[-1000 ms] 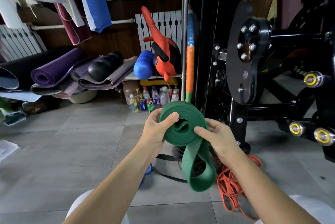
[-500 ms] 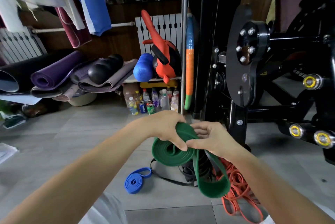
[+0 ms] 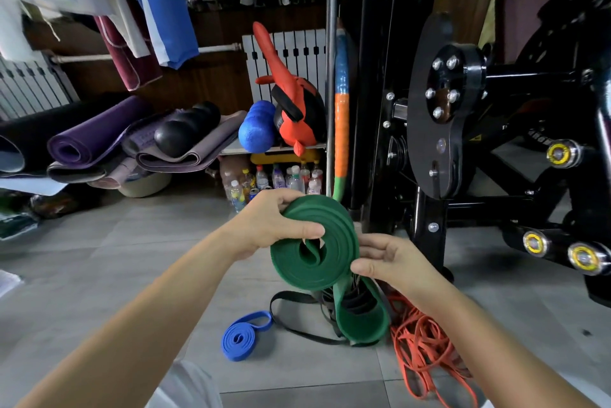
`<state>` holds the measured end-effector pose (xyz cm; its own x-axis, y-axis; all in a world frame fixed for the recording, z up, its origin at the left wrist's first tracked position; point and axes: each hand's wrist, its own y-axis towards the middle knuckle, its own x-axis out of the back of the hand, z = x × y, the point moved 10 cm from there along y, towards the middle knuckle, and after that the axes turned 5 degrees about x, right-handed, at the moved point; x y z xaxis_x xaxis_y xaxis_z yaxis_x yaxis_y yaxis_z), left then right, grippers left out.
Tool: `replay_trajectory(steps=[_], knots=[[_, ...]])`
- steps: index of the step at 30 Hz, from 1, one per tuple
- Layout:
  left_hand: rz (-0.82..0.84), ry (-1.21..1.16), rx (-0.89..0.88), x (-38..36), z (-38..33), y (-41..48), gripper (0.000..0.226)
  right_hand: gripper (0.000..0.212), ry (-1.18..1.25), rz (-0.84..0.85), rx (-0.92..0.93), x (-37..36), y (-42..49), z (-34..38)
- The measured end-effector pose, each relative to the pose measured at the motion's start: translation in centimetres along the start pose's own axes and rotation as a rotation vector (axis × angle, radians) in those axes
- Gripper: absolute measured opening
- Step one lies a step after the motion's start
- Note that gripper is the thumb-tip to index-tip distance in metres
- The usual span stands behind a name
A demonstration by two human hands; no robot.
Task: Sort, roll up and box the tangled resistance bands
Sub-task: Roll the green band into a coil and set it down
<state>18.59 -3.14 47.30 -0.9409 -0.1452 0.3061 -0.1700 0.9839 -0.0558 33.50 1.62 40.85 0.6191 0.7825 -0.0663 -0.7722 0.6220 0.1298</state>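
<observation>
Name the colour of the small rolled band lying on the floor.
The rolled band is blue; the head view, the only one, shows it clearly.

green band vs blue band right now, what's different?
The green band is held up by the left hand and right hand; the blue band lies on the floor, untouched. The green band is wider, the blue band narrower. Both are coiled, with a loose loop not yet rolled in.

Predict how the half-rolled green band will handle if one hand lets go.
The green band is probably floppy: its unrolled tail hangs limp in a loop. The coil would likely spring loose, since the left hand and right hand both grip it to hold it together.
</observation>
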Motion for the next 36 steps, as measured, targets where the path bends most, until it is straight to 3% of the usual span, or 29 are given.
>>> replay_trajectory(steps=[10, 14, 18, 22, 31, 36], knots=[[-0.165, -0.404, 0.057, -0.2, 2.4, 0.1, 0.052, 0.021, 0.003, -0.159, 0.083, 1.2, 1.3, 1.4], [-0.091, -0.452, 0.111, -0.8, 2.8, 0.0, 0.056, 0.029, 0.065, -0.179, 0.044, 1.4, 1.5, 0.9], [-0.029, -0.533, 0.102, -1.0, 3.0, -0.3, 0.040, 0.036, 0.192, -0.216, -0.024, 1.6, 1.7, -0.3], [-0.135, -0.409, 0.229, -1.0, 5.1, -0.8, 0.059, 0.044, 0.171, -0.204, -0.039, 0.9, 1.8, -0.5], [-0.390, -0.752, 0.201, -0.4, 7.0, -1.4, 0.065, 0.058, 0.147, -0.267, -0.116, 0.3, 1.9, -1.1], [-0.449, -0.884, 0.137, -1.8, 7.1, -1.8, 0.063, 0.046, 0.395, -0.360, -0.068, -1.4, 2.1, -1.5]])
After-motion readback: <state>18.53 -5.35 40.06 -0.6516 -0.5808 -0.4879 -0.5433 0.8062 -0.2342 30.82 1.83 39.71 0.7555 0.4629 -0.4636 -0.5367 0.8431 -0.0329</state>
